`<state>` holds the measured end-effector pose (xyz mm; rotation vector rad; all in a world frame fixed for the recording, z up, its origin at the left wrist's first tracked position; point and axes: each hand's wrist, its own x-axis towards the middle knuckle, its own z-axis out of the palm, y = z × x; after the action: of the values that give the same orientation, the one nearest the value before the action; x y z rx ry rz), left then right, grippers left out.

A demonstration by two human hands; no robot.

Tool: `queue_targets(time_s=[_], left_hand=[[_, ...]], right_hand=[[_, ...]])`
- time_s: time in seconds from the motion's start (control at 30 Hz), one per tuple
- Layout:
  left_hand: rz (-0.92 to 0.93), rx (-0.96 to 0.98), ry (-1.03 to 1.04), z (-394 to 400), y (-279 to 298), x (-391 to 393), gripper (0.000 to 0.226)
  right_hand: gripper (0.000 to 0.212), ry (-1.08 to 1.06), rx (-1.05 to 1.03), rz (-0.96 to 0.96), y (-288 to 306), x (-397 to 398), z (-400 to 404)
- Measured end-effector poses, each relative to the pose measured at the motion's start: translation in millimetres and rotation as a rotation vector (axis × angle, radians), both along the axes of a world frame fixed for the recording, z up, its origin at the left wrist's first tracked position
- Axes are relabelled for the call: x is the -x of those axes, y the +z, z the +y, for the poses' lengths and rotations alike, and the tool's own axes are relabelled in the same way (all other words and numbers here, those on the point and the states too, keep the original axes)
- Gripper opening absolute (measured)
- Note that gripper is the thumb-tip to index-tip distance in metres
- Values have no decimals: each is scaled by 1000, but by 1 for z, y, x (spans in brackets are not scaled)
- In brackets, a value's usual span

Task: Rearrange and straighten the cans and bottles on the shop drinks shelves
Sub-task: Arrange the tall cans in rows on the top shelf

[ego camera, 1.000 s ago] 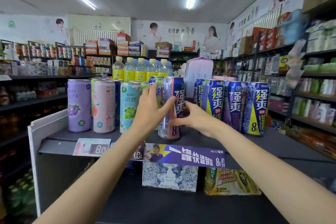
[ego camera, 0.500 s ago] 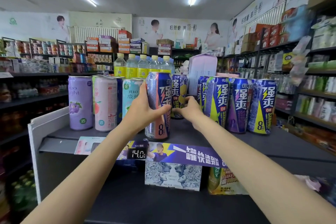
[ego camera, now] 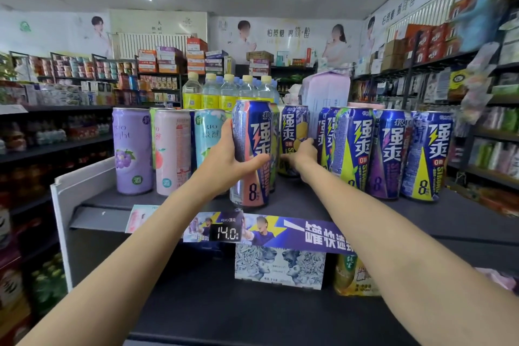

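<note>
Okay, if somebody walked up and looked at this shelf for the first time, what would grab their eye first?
Probably the two bare arms reaching in: the left hand grips a tall blue can with a pink base at the front of the dark top shelf, while the right hand holds a lemon-printed blue can further back. Next, the pastel cans at the left, led by a purple grape can, and the price tag reading 14.0 on the shelf edge.

Bottles (ego camera: 224,91) stand behind the cans (ego camera: 387,153) on the shelf (ego camera: 463,213).
</note>
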<state>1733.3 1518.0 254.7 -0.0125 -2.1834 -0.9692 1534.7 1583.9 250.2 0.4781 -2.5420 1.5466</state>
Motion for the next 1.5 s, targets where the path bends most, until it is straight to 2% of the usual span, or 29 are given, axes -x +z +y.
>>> queue_targets(time_s=[0.2, 0.33, 0.47, 0.53, 0.57, 0.63, 0.7, 0.93, 1.07, 1.3, 1.5], left_hand=[[2, -19, -2, 2, 0, 1, 70], [6, -22, 5, 5, -2, -1, 72], [-5, -21, 12, 6, -1, -3, 71], [-8, -22, 7, 6, 0, -4, 71], [-9, -22, 3, 7, 0, -4, 71], [-16, -22, 2, 8, 0, -4, 71], [-20, -27, 6, 8, 1, -4, 72], [-24, -33, 7, 8, 1, -4, 73], [-18, -45, 1, 9, 0, -4, 70], [-16, -68, -15, 7, -1, -2, 73], [-23, -83, -56, 3, -1, 1, 71]], right_hand=[[74, -64, 47, -58, 0, 0, -1], [62, -98, 65, -27, 4, -7, -2], [69, -17, 73, 37, 12, -28, 9], [67, 89, 110, 83, 14, -42, 21], [66, 181, 157, 47, 14, -46, 27], [61, 410, 225, -132, 8, -56, 38], [55, 585, 193, -258, 1, -64, 42], [60, 714, 200, -265, -11, -63, 32], [62, 609, 175, -161, -16, -66, 31], [64, 231, 71, -23, -18, -47, 39], [64, 164, 39, -46, -14, -44, 45]])
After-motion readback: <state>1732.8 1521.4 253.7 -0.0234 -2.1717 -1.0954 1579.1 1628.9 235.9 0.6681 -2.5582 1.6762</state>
